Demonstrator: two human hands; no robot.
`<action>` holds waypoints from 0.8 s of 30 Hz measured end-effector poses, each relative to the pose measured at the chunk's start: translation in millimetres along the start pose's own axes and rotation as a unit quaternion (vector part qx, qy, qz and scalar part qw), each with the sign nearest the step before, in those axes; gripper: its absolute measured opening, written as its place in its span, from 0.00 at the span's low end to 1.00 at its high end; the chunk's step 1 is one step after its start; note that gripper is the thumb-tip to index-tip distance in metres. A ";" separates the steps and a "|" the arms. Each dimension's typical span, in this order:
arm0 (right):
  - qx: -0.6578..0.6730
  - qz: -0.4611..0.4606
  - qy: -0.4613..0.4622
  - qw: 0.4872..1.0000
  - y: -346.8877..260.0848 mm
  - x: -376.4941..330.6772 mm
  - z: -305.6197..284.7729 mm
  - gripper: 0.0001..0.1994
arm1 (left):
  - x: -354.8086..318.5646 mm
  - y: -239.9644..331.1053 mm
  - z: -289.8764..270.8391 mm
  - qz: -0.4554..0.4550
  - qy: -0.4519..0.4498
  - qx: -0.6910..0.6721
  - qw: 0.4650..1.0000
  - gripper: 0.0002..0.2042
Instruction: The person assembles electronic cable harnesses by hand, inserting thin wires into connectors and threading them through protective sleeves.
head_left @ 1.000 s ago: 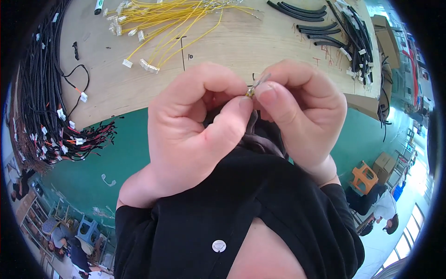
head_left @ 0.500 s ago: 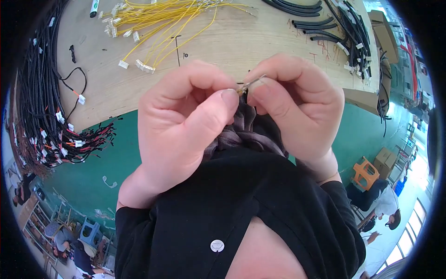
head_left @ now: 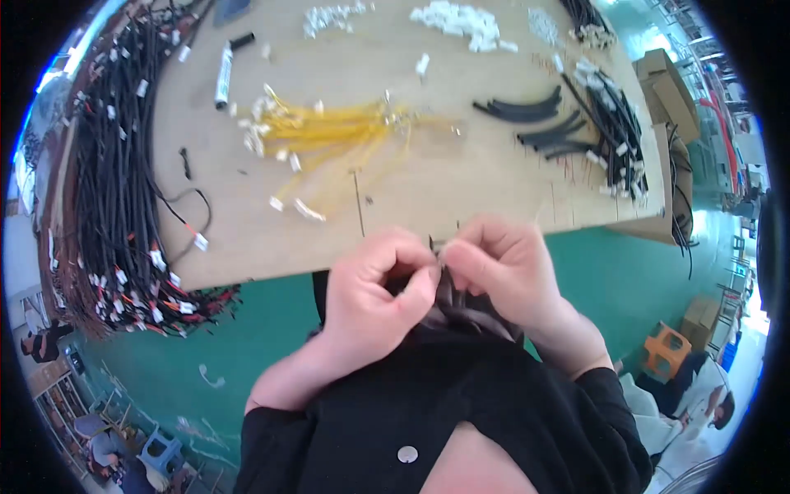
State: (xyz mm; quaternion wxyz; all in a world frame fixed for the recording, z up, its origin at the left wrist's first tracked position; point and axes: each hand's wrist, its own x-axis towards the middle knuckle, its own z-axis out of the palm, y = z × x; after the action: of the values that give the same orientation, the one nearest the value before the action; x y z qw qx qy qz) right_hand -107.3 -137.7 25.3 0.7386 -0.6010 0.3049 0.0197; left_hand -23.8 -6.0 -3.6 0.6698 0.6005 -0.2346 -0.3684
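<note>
Apparently, the left hand point(head_left: 377, 295) and the right hand point(head_left: 508, 272) are both pinched narrow, fingertips nearly meeting, w/ a small piece point(head_left: 442, 256) between them, too blurred to name. It is just off the near edge of the table point(head_left: 263, 243), before the torso, prob. b/c such fine work needs space and close view. Yellow wires point(head_left: 329, 132) lie w/ most white connectors leftward, maybe for sorting; black tubes point(head_left: 531, 107) lie apart at right; black cables point(head_left: 123, 181) pass the near edge, prob. b/c they're long.
</note>
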 end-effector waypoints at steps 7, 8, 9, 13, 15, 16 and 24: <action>-0.373 -0.170 0.053 0.911 -43.0 114.5 -47.3 0.12 | -5.0 -0.1 -20.4 -0.120 -0.033 -0.213 0.969 0.02; -0.419 -0.239 0.165 0.860 -41.1 138.8 -55.4 0.13 | -3.4 4.2 -16.1 -0.122 -0.006 -0.199 0.972 0.01; -0.430 -0.265 0.188 0.842 -33.9 161.3 -58.6 0.14 | -1.3 4.2 -16.7 -0.126 -0.006 -0.204 0.971 0.01; -0.567 -0.287 0.176 0.752 -22.5 193.2 -44.5 0.16 | 6.9 3.1 -24.9 -0.107 0.044 -0.186 0.976 0.02; -0.565 -0.284 0.161 0.758 -27.0 188.2 -44.1 0.15 | 11.9 5.5 -27.0 -0.077 0.040 -0.178 0.980 0.02; -0.559 -0.289 0.156 0.762 -32.6 184.3 -42.3 0.14 | 13.7 7.2 -28.0 -0.069 0.030 -0.182 0.980 0.02; -0.137 -0.195 -0.087 0.967 -21.5 34.0 -20.2 0.13 | 10.8 10.2 -20.8 -0.067 0.007 -0.182 0.981 0.01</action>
State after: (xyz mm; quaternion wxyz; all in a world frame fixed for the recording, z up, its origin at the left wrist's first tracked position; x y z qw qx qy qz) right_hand -79.8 -173.3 26.2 0.6627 -0.7400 0.1108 -0.0306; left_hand 0.8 -1.1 1.4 0.7437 0.4853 -0.1180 -0.4443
